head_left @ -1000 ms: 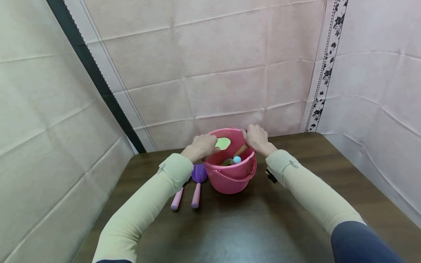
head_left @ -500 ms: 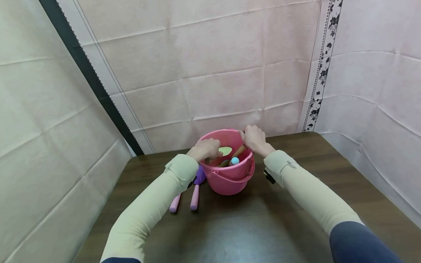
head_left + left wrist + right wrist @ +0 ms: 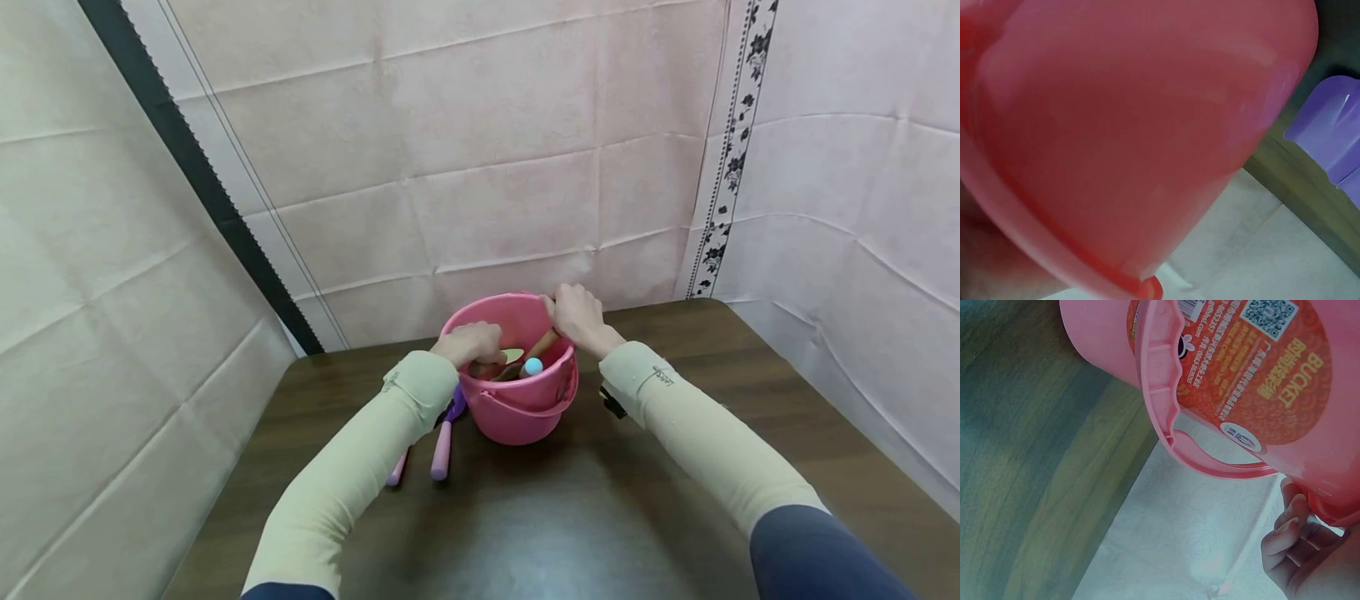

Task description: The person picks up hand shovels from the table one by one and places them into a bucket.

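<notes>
Clearly both hands are at the bucket [image 3: 517, 400]. The fingers [image 3: 1288, 515] of the right hand [image 3: 577, 317] curl over its far right rim and grip it, as the right wrist view shows, with the fingertips hooked at the lip beside the orange label [image 3: 1272, 362]. The left hand [image 3: 471, 343] sits over the near left rim with its fingers bent down into the opening; whether they pinch something inside or only clasp the rim I cannot tell, since the left wrist view shows little but the pink wall and a corner of the purple scoop [image 3: 1332, 134].

The bucket stands on the table [image 3: 600, 517], towards the back edge and a little left of centre, its handle [image 3: 1172, 425] folded down against the near side. Inside lie a wooden stick [image 3: 542, 343], a blue ball [image 3: 532, 366] and a pale green piece [image 3: 512, 356]. Just left of the bucket, on the table, rest a purple scoop with a pink grip [image 3: 442, 450] and a second pink grip [image 3: 397, 468], partly hidden under the left sleeve [image 3: 352, 467].

By my reading, the step in hand is steadying the bucket while the left hand works among its contents. The next move would call for a firm hold from the right hand so the bucket does not tip or slide, and for the left hand to clear the rim cleanly.
</notes>
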A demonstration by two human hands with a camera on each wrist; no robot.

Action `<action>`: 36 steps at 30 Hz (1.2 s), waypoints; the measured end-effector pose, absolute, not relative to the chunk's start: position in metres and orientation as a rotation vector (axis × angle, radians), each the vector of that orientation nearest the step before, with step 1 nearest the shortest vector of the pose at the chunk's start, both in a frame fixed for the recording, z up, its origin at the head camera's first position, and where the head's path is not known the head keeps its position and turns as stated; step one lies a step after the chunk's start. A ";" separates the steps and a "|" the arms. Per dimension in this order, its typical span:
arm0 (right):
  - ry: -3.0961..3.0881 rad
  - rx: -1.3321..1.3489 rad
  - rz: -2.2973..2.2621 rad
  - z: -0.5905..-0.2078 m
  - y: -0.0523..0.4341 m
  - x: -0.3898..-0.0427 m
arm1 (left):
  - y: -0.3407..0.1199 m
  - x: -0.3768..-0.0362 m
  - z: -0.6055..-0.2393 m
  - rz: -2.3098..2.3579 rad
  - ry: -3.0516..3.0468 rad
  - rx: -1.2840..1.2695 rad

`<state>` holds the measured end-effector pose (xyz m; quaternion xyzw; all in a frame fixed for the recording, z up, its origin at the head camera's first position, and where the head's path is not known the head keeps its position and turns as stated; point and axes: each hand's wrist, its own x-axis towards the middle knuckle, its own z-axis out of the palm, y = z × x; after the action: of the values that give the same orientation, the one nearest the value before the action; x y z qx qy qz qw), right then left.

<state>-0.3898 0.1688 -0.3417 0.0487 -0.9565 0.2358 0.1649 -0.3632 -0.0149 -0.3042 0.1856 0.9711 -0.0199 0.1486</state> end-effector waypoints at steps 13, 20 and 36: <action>-2.732 0.123 0.685 -0.341 0.169 -0.391 | -0.011 -0.361 -0.317 -0.075 2.788 0.505; -2.741 0.129 0.696 -0.340 0.168 -0.392 | -0.009 -0.363 -0.325 -0.097 2.763 0.478; -2.717 0.116 0.685 -0.341 0.169 -0.393 | -0.013 -0.358 -0.332 0.011 2.753 0.453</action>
<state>-0.3926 0.1685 -0.3412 0.0409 -0.9551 0.2407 0.1679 -0.3581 -0.0134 -0.3323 0.1600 0.9715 0.0038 0.1746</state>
